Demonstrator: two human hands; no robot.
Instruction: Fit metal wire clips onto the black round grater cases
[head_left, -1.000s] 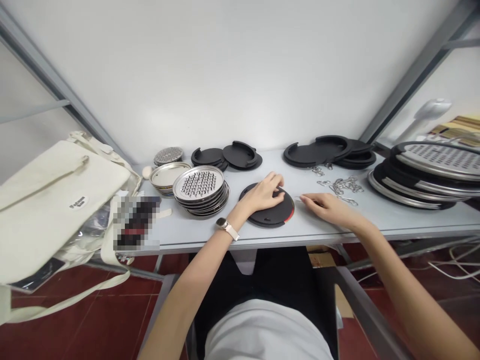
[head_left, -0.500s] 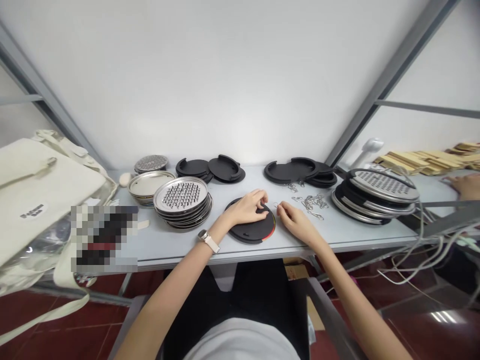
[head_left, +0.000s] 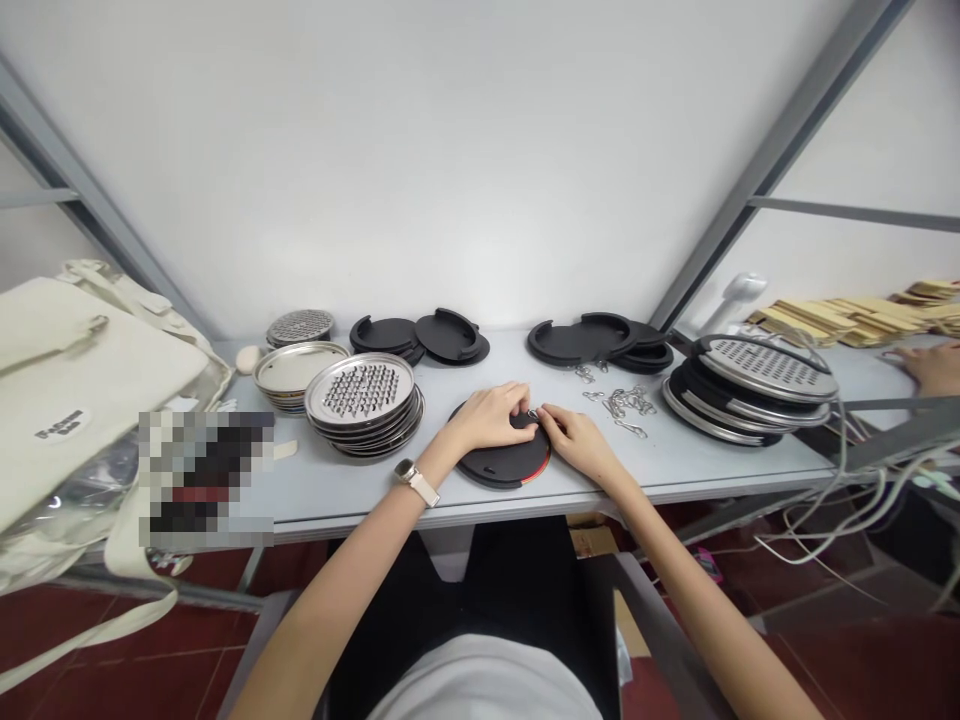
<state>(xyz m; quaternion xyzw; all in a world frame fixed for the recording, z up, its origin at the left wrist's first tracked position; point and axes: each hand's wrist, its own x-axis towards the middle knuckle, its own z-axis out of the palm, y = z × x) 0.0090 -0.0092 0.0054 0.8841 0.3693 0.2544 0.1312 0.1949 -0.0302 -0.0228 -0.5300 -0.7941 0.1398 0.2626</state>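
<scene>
A black round holder (head_left: 495,466) lies in front of me at the near edge of the table, a red and yellow rim showing at its right side. My left hand (head_left: 491,418) rests over it, fingers curled at its far part and thumb stretched across the top. At the holder's right edge, my right hand (head_left: 574,440) pinches a small shiny metal clip (head_left: 532,413), partly hidden by the fingertips. Both hands' fingertips are close together there. Several similar metal clips (head_left: 626,403) lie loose to the right.
Stacked metal graters (head_left: 361,392) and plain metal discs (head_left: 300,370) stand on the left. More black holders (head_left: 581,340) lie along the wall. Right of the clips is a stack of graters in holders (head_left: 769,365). A cream bag (head_left: 90,370) sits far left; another person's hand (head_left: 930,370) shows far right.
My right hand has moved left with the metal clip, from beside the black holder to its right edge. My left hand stays on the holder.
</scene>
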